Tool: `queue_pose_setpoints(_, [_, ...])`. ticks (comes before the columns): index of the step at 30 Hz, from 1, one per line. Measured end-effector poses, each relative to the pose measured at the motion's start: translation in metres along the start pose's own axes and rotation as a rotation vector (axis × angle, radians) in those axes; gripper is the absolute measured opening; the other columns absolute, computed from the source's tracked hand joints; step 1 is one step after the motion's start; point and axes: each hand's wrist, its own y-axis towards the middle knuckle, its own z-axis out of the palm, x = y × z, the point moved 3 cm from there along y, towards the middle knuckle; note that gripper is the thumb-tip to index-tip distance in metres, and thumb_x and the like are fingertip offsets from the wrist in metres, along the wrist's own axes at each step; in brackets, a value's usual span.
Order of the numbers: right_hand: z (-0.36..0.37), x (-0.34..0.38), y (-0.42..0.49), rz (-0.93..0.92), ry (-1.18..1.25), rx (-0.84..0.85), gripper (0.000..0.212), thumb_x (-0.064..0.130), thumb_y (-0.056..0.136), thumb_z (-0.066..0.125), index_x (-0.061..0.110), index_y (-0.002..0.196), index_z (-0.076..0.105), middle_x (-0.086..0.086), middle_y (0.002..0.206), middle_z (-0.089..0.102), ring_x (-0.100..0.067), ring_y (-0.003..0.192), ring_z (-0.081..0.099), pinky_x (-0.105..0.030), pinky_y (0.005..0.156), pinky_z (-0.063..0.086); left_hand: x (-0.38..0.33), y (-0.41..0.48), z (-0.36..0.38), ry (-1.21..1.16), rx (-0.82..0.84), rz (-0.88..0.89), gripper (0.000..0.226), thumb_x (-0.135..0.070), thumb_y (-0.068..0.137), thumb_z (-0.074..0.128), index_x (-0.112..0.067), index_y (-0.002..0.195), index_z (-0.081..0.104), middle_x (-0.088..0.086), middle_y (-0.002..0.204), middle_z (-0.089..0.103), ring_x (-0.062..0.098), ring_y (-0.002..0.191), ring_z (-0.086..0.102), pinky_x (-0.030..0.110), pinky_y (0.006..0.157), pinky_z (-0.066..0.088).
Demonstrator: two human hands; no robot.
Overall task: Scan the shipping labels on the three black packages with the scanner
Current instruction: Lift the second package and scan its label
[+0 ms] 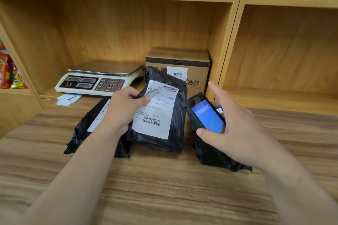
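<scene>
Propping the middle black package [161, 115] upright on the counter [164, 188], left hand [126, 107] pinching its label [157, 109] edge; right hand [236, 129] wraps the scanner [204, 113]. Soft, crinkly bag, so hold near the label.

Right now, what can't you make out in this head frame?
- Right package: label hidden in the head view by the right hand and scanner.
- Left package: label mostly covered by the left hand and forearm.
- Middle package label: text too small to read.
- Scanner screen: blue, content blurred.
- Scale displays: digits unreadable.
</scene>
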Motion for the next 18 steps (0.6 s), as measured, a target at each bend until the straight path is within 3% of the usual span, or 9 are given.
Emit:
queue_pose_setpoints(8, [0.004, 0.001, -0.001, -0.007, -0.007, 0.006, 0.106, 0.054, 0.076, 0.073, 0.058, 0.153, -0.001, 0.023, 0.153, 0.034, -0.01, 0.134, 0.033, -0.031, 0.094, 0.029, -0.008, -0.002, -0.004, -0.152, -0.124, 0.094, 0.032, -0.005, 0.084, 0.084, -0.017, 0.069, 0.059, 0.018, 0.09, 0.077, 0.037, 0.088, 0.076, 0.059, 0.086, 0.061])
queue_pose_setpoints(13, [0.007, 0.003, -0.001, 0.006, -0.018, 0.04, 0.106, 0.055, 0.073, 0.071, 0.061, 0.151, 0.0, 0.024, 0.141, 0.042, -0.004, 0.115, 0.038, -0.03, 0.087, 0.033, -0.013, -0.004, -0.006, -0.223, -0.18, 0.144, 0.031, -0.008, 0.082, 0.085, -0.024, 0.065, 0.064, 0.032, 0.106, 0.076, 0.051, 0.106, 0.073, 0.067, 0.094, 0.057])
queue_pose_setpoints(18, [0.012, 0.005, -0.002, 0.001, -0.065, 0.126, 0.105, 0.055, 0.073, 0.069, 0.063, 0.15, -0.001, 0.031, 0.128, 0.038, 0.001, 0.107, 0.041, -0.021, 0.08, 0.034, -0.014, -0.003, -0.01, -0.259, -0.199, 0.164, 0.026, -0.007, 0.085, 0.083, -0.019, 0.073, 0.063, 0.021, 0.104, 0.079, 0.04, 0.103, 0.078, 0.062, 0.092, 0.061])
